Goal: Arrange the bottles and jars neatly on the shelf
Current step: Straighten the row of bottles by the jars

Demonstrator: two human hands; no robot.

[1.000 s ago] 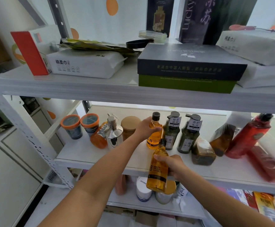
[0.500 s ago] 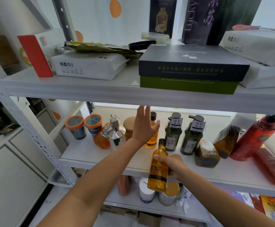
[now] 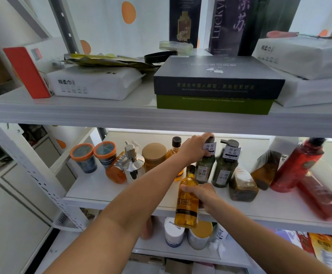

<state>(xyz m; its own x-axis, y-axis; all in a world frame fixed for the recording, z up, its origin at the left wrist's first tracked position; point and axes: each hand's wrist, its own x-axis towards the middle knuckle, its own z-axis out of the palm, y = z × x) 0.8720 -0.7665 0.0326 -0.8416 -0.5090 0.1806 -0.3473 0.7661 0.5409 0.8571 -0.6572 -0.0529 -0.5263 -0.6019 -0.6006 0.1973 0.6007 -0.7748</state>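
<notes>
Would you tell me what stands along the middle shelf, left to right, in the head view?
Orange-lidded tub, second orange-lidded tub, orange bottle, chrome dispenser, wooden-lidded jar, small amber bottle, green pump bottle gripped by the left hand, second green pump bottle, front brown pouch, rear brown pouch, red bottle.

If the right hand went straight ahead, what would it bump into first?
Probably the dark green pump bottle that the left hand grips, just behind the right hand's amber bottle; depth unclear.
</notes>
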